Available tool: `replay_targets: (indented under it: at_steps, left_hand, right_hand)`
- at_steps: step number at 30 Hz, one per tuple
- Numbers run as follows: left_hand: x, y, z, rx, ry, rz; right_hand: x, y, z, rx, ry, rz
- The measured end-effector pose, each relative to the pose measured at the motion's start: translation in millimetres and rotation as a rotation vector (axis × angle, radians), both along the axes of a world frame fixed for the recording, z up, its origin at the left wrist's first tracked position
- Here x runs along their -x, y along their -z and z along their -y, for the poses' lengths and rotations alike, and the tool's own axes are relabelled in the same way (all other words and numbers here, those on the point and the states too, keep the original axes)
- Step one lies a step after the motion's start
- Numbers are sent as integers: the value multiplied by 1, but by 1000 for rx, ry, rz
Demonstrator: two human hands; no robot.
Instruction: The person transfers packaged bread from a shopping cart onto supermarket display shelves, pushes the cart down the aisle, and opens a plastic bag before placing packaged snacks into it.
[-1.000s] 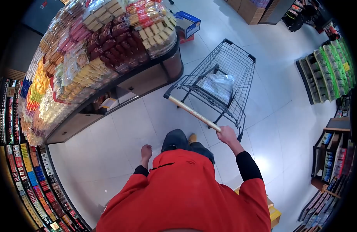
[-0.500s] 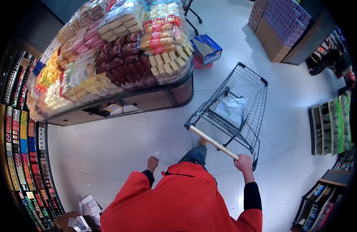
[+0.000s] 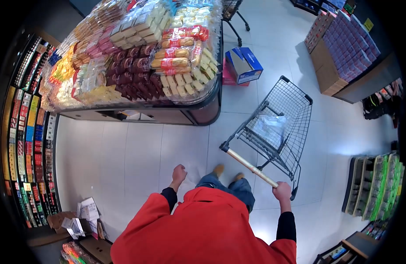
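Note:
My right hand (image 3: 282, 191) is wrapped round the right end of the pale handle bar (image 3: 251, 166) of a shopping cart (image 3: 295, 105). Inside the wire basket lies a clear plastic package (image 3: 269, 128), its contents hard to make out. My left hand (image 3: 179, 172) hangs in front of my red top, fingers closed. A faint see-through film, seemingly a clear plastic bag (image 3: 192, 173), trails beside it over the floor.
A large display (image 3: 137, 66) piled with packaged snacks stands ahead to the left. Beside it sit a blue carton (image 3: 243, 65) and another cart (image 3: 233, 13). Stacked boxes (image 3: 350, 48) rise at the far right; shelves (image 3: 27, 141) line the left. Torn cardboard (image 3: 80, 220) lies at lower left.
My view has turned slightly, so the cart, blue carton and stacked boxes sit further right. Both shoes now show. My right hand stays on the handle, and my left stays closed.

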State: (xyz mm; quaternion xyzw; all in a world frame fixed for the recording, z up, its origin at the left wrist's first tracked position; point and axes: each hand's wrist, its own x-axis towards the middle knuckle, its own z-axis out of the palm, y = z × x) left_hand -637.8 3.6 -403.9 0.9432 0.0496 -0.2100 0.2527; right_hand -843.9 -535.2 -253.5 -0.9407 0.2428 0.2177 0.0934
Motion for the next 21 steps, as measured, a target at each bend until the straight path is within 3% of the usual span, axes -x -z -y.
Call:
replay_targets:
  at_steps: [13,15,21]
  left_hand:
    - [67,-20,142,-31,-220,5]
    - [84,-6,156,-39,-184,59]
    - [84,-26,212,-95,-179,-51]
  right_hand:
    - [-75,1,209,-148,-243,164]
    - [-88,-12,232,-148,-228,123]
    - [-139,-11,306,-146,-270,118]
